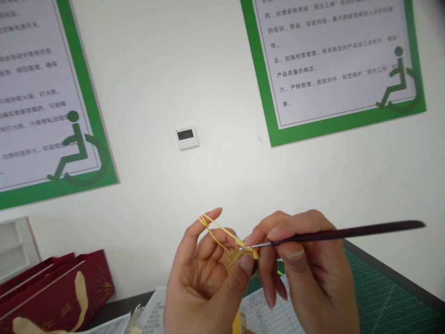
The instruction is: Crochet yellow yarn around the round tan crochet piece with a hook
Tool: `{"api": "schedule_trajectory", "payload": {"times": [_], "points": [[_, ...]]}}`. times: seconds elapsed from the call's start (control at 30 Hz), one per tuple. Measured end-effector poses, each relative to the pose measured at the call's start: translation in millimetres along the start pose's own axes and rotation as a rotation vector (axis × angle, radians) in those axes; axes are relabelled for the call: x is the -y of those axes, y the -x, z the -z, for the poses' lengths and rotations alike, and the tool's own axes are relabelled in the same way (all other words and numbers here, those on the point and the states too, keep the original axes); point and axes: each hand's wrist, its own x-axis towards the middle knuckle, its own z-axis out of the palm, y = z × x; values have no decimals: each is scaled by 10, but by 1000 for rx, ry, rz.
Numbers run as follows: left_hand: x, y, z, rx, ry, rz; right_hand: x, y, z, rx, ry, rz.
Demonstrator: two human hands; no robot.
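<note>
A small yellow crochet piece [232, 258] is pinched between the thumb and fingers of my left hand [205, 273]. Yellow yarn [222, 227] winds round my raised left index finger and runs down to the piece. My right hand [309, 264] grips a crochet hook [365, 231] with a dark handle. The hook's thin metal tip points left and lies at the top of the piece, by my left thumb. More yellow yarn hangs below, between my hands. Part of the piece is hidden behind my left thumb.
Dark red paper bags [66, 297] with cream handles stand at the lower left. Printed sheets [271, 311] lie beneath my hands, and a green cutting mat [385, 292] is at the right. Green-framed posters and a thermostat [187, 138] are on the white wall.
</note>
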Motion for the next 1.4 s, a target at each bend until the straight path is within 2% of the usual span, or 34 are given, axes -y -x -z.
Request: {"api": "schedule_trajectory", "payload": {"times": [0.13,0.3,0.57,0.77,1.4], "points": [[58,23,-55,-62,-75,-88,15,5,12,-17,-36,-96],[90,53,-92,-70,-111,-154,25,-5,0,-58,-29,-78],[34,21,-71,-11,-9,-8,11,-37,25,-60,-7,-25],[0,7,7,25,-58,66,33,-51,-2,-80,-16,-9],[-44,-15,64,56,-19,127,31,-40,29,-33,14,-14]]}}
